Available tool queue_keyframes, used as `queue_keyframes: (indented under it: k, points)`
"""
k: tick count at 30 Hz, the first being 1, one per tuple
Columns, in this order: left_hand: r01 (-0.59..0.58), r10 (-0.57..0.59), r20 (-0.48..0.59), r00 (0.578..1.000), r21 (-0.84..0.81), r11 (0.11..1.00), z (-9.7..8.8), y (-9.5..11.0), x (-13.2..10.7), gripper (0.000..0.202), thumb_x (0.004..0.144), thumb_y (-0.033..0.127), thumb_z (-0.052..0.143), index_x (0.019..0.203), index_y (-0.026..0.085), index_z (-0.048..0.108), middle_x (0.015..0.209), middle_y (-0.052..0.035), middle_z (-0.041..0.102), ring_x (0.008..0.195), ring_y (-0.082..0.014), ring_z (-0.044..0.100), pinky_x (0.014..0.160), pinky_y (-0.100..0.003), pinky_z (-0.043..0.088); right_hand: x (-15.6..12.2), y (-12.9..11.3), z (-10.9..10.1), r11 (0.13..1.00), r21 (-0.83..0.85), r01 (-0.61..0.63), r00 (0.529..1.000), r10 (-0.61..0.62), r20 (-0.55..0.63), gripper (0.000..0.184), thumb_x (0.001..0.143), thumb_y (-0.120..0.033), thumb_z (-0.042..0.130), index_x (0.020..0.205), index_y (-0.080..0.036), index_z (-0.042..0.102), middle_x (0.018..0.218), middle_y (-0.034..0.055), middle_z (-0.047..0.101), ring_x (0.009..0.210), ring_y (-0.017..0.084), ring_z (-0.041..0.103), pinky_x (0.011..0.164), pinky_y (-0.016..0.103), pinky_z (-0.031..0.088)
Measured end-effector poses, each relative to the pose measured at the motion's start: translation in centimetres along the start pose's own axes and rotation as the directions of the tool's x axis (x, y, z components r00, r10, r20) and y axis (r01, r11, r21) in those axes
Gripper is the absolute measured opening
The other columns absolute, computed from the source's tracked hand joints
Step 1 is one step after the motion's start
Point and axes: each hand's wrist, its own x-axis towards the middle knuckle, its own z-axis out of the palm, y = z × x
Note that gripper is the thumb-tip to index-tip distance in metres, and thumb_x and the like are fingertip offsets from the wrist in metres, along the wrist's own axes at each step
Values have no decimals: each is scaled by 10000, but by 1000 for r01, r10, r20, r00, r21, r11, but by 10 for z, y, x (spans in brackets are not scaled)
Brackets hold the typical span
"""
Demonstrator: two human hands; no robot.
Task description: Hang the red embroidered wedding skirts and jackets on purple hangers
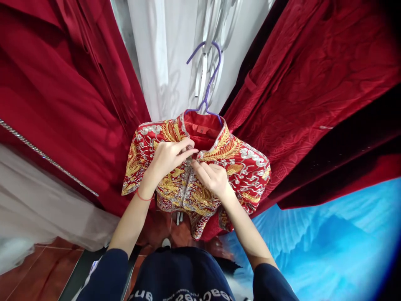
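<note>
A red jacket point(247, 167) with gold and silver embroidery hangs in front of me on a purple hanger point(207, 90). Its stand collar is open at the neck, and a small label inside reads S. My left hand point(171, 156) pinches the left collar edge at the throat. On the opposite collar edge, my right hand point(211, 177) is closed with thumb and fingers together. The two sets of fingertips almost meet over the top of the front opening. Whatever small fastening lies between them is mostly hidden.
Red garments hang at the left point(78, 83) and right point(328, 75). White fabric point(175, 50) and several white hangers point(216, 25) are behind. A bright blue feather-patterned fabric point(328, 238) lies lower right. Brown tiled floor point(34, 267) shows below.
</note>
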Motion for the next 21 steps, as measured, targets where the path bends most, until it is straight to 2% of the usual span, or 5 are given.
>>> queue_keyframes:
  k: [6, 9, 12, 18, 21]
  points:
    - [17, -48, -210, 977, -149, 989, 9, 1, 1, 164, 926, 327, 658, 833, 206, 597, 518, 79, 615, 433, -63, 540, 498, -200, 405, -12, -7, 12, 999, 3, -33, 999, 33, -17, 151, 996, -97, 522, 1140, -83, 564, 654, -38, 540, 560, 95, 451, 528, 269, 342]
    - [33, -77, -238, 968, -181, 983, 11, 4, 2, 155, 917, 310, 670, 828, 210, 591, 488, 94, 590, 400, -57, 510, 480, -200, 387, -29, -21, 18, 997, 74, -34, 982, 20, 187, 188, 1006, -82, 473, 1175, -82, 555, 686, -19, 554, 589, 105, 494, 538, 274, 350]
    - [53, -106, -256, 961, -206, 977, 13, 4, 3, 142, 912, 302, 676, 835, 211, 598, 499, 92, 600, 409, -58, 527, 479, -201, 383, -59, -52, 29, 981, 175, -86, 904, 3, 427, 210, 1009, -60, 413, 1154, -87, 564, 729, 5, 577, 592, 111, 519, 532, 270, 360]
    - [55, -129, -309, 942, -238, 970, 18, 3, 1, 146, 890, 304, 701, 833, 209, 605, 507, 93, 613, 419, -53, 535, 491, -193, 393, -137, -143, 55, 957, 258, -129, 787, -60, 614, 125, 971, -58, 470, 945, -121, 574, 766, 23, 611, 558, 120, 557, 494, 260, 414]
    - [92, -173, -313, 934, -258, 962, 20, 9, -2, 160, 895, 322, 693, 827, 207, 605, 518, 85, 625, 433, -55, 542, 515, -194, 419, -168, -173, 71, 943, 292, -159, 705, -99, 702, 114, 958, -79, 507, 879, -135, 566, 737, 16, 611, 540, 125, 564, 455, 249, 423]
